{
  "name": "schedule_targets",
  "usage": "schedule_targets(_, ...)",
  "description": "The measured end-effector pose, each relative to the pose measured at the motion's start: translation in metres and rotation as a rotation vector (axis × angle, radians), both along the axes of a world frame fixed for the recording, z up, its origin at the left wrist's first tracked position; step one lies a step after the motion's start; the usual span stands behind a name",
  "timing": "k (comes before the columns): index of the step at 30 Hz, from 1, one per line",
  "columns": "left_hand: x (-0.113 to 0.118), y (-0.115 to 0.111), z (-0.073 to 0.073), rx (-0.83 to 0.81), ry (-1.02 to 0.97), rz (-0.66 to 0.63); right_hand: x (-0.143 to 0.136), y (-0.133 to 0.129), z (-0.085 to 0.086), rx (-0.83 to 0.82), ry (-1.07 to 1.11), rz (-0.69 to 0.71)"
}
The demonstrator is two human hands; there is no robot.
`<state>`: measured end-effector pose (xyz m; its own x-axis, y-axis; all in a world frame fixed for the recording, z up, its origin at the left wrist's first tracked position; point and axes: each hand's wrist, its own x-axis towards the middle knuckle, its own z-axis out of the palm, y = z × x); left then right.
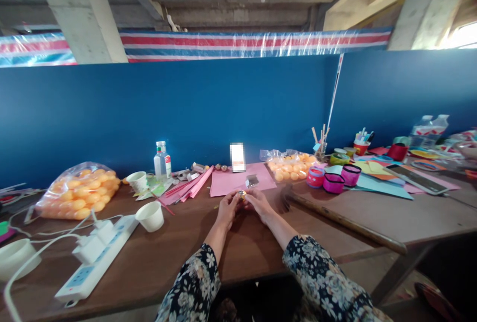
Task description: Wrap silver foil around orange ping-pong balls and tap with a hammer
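Far L on the brown tabletop (194,242): clear, crinkled plastic bag of orange balls (80,193), round & smooth; near it a long white power strip (99,260) w/ chunky plugs, then a pale tapered cup (149,216). Behind, clear bottles (161,161) & a fan of flat pink strips (190,188). Centre: left hand (228,210), floral sleeve, fingertips pinching a sm. shiny thing (242,194), gold/yellowish w/ silvery glints, roundish AFAICT; too sm. & partly covered for finer detail. It's held btwn both hands, just this side of the matte pink sheet (227,183), w/ a sm. clear-looking packet (252,181) on it. Right hand (259,205), same floral cuff, fingers curled in, gripping it from its side. Further R: 2nd bag of orange balls (292,167), worn wooden handle (350,222) lying diagonally, pink-&-black cylindrical holders (334,183), flat coloured paper (387,185), dark-screened phone (417,180).
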<state>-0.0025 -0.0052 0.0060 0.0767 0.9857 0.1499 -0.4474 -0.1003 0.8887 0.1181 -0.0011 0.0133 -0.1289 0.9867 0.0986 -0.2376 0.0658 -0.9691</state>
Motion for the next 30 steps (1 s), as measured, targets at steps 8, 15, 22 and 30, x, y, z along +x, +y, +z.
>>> schedule_targets(8,0.0000,-0.0008,0.0009,0.002,-0.001,-0.014,-0.0003,0.0005,-0.0007,-0.011,0.031,-0.017)
schedule_targets(15,-0.0006,0.0009,-0.0016,0.016,-0.002,-0.014,0.0026,0.0027,-0.0003,-0.057,0.104,0.027)
schedule_targets(22,0.0002,-0.0004,0.0010,-0.001,-0.004,-0.020,0.0040,0.0023,-0.0018,-0.041,0.118,0.046)
schedule_targets(30,0.0018,-0.0020,0.0031,0.008,-0.019,-0.010,0.0040,0.0037,-0.0032,-0.046,0.124,0.037)
